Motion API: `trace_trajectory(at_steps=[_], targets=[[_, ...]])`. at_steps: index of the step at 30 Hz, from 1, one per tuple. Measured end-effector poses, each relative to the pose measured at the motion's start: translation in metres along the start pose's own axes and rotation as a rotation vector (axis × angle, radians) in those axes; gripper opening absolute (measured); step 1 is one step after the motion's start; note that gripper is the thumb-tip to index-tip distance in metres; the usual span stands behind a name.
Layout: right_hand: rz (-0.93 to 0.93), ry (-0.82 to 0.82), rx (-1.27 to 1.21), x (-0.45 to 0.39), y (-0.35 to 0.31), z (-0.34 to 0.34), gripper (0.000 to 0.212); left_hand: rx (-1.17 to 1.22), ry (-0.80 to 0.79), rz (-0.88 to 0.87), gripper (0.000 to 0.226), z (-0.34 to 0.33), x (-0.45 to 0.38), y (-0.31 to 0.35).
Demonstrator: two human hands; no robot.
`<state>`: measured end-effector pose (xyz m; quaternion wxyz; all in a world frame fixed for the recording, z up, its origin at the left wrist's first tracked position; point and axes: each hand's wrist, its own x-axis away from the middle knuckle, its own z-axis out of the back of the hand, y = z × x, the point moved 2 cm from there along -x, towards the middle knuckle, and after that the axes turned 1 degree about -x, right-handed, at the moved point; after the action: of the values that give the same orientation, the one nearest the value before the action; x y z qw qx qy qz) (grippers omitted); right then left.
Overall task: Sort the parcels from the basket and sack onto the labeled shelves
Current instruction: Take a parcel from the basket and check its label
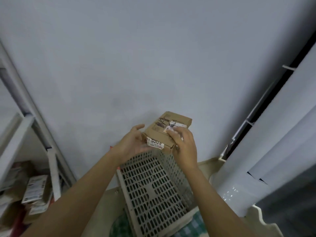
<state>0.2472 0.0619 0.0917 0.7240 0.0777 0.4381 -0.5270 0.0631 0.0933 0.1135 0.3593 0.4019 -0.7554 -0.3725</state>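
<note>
A: I take the basket [153, 190] as landmark. What sits above it?

B: I log a parcel [166, 132] held over its far end, left hand [135, 144] on the parcel's left side, right hand [183, 147] on its right.

A: To the basket's left?

B: I note shelves [27, 127], with more parcels [35, 189] on a low shelf. A wall [136, 57] stands behind the basket, and window blinds [280, 134] hang to its right.

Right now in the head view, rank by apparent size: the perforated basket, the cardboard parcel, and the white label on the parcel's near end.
Largest to smallest as they appear:
1. perforated basket
2. cardboard parcel
3. white label
The basket is nearer the camera, but the order looks safe.
</note>
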Motion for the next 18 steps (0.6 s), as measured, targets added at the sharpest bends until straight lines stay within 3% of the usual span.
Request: trace_trajectory(at_steps=[5, 6, 8, 10, 12, 14, 18], targets=[[0.101, -0.148, 0.020, 0.010, 0.007, -0.004, 0.052, -0.286, 0.121, -0.001, 0.034, -0.002, -0.002, 0.003], [0.033, -0.157, -0.009, 0.012, 0.010, -0.004, 0.060, -0.311, 0.152, -0.027, 0.032, -0.001, -0.001, 0.004], [-0.285, -0.119, -0.173, 0.010, 0.016, 0.001, 0.078, -0.334, 0.193, -0.078, 0.026, 0.002, -0.001, 0.004], [-0.607, -0.095, -0.465, 0.002, 0.021, 0.007, 0.067, -0.344, 0.196, -0.106, 0.025, 0.006, 0.001, 0.004], [-0.794, -0.116, -0.740, -0.010, 0.023, 0.011, 0.058, -0.332, 0.174, -0.112, 0.027, 0.008, 0.004, 0.003], [-0.913, -0.157, -0.957, -0.022, 0.023, 0.011, 0.060, -0.307, 0.150, -0.110, 0.029, 0.008, 0.006, 0.000], [-0.911, -0.182, -1.090, -0.028, 0.012, 0.008, 0.025, -0.461, 0.193, -0.129, 0.038, 0.008, 0.010, 0.000]])
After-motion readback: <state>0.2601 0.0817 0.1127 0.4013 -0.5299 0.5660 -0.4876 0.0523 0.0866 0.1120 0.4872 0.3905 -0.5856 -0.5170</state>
